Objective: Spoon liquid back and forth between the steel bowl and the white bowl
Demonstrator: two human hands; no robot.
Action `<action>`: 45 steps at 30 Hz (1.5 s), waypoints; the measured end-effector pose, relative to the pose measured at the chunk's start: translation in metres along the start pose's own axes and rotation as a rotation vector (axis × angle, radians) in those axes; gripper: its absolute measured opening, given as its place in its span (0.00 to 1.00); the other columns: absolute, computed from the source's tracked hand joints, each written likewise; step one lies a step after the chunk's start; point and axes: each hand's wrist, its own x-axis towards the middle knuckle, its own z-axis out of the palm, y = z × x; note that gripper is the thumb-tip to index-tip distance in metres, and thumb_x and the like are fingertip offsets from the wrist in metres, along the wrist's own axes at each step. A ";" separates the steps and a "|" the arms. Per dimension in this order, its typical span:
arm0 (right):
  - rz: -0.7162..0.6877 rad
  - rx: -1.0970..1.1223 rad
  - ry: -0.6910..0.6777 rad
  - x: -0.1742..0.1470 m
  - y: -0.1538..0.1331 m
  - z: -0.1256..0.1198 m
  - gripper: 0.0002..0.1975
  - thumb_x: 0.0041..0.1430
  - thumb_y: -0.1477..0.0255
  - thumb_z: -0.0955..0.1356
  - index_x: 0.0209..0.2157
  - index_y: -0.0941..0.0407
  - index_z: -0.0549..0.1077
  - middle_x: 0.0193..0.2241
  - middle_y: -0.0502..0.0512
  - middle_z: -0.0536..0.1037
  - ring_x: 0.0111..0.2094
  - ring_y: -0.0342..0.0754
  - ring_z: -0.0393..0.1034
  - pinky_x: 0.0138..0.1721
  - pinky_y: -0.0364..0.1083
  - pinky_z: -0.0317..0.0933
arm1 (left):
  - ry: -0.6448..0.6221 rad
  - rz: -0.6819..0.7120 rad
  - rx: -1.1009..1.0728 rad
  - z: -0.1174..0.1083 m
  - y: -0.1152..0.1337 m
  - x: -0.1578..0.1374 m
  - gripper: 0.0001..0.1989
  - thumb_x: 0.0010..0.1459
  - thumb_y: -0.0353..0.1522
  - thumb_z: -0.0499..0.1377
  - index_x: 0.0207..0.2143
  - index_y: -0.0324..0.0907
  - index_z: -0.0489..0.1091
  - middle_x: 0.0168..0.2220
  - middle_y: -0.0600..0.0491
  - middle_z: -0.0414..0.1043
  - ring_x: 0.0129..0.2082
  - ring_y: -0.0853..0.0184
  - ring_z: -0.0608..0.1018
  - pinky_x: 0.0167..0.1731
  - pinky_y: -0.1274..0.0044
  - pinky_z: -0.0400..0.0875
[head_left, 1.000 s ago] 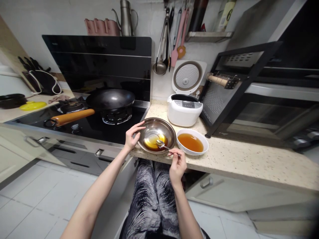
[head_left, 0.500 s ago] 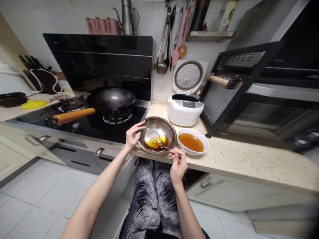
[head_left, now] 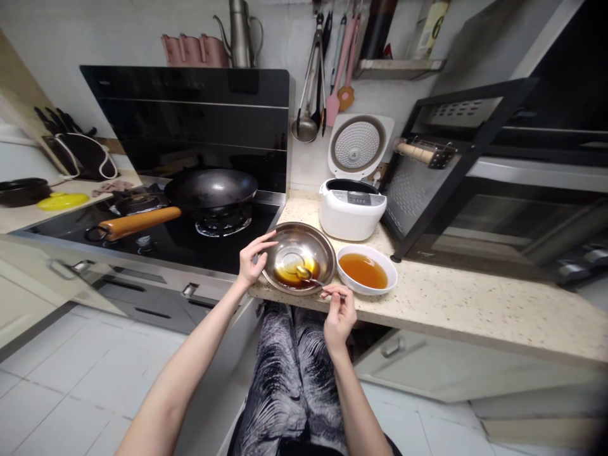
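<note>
A stainless steel bowl point(head_left: 319, 239) stands near the counter's front edge, with a shallow pool of amber liquid point(head_left: 289, 276) lying toward its front. At the bowl's left rim, my left hand point(head_left: 253, 258) steadies it with fingers and thumb. My right hand point(head_left: 340, 311) pinches the handle of a metal spoon point(head_left: 304, 273), whose head rests in the liquid inside the bowl. Just right of the steel bowl sits a white bowl point(head_left: 392, 282) holding reddish-brown liquid point(head_left: 363, 271).
Behind the bowls is a white rice cooker point(head_left: 352, 218) with its lid raised. On the stove to the left rests a black wok point(head_left: 213, 187), its wooden handle point(head_left: 142, 223) pointing left. A black rack and oven point(head_left: 498, 215) occupy the right. Utensils point(head_left: 313, 82) hang on the wall.
</note>
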 end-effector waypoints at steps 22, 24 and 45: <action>0.005 0.109 0.158 0.014 -0.013 -0.001 0.11 0.71 0.65 0.65 0.36 0.55 0.72 0.33 0.51 0.76 0.31 0.44 0.72 0.36 0.45 0.68 | 0.021 -0.008 0.043 0.000 0.005 0.003 0.17 0.67 0.40 0.56 0.46 0.42 0.81 0.52 0.43 0.79 0.52 0.53 0.81 0.54 0.60 0.75; -0.002 0.101 0.172 0.016 -0.015 -0.001 0.11 0.71 0.65 0.65 0.36 0.55 0.71 0.32 0.52 0.76 0.31 0.44 0.72 0.36 0.46 0.69 | 0.018 -0.006 0.041 0.000 0.005 0.003 0.17 0.67 0.40 0.56 0.46 0.42 0.81 0.53 0.42 0.79 0.52 0.53 0.81 0.54 0.60 0.74; -0.164 -0.083 0.411 0.042 -0.013 -0.034 0.08 0.72 0.68 0.64 0.38 0.55 0.71 0.34 0.53 0.76 0.30 0.44 0.73 0.35 0.46 0.70 | 0.011 -0.002 0.041 -0.001 0.003 0.003 0.17 0.67 0.40 0.56 0.46 0.42 0.81 0.53 0.42 0.79 0.53 0.53 0.81 0.53 0.60 0.75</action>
